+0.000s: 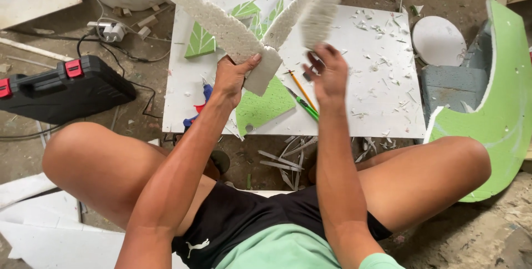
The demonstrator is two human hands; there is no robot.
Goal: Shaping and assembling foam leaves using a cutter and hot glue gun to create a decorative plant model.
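At twelve o'clock stood one white foam leaf-shape [244,30]; at nine, one black case [64,89]; two hands.

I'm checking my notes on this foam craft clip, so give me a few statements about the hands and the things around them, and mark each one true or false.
1. The left hand grips the white foam leaf piece at its base. True.
2. The right hand holds the green-handled cutter. False: the cutter lies on the white board, and the right hand is raised at a foam leaf tip.
3. A black tool case with red latches lies on the floor to the person's left. True.
4. The foam piece lies flat on the board. False: it is held up above it.
5. Green leaf-shaped cutouts lie on the board. True.
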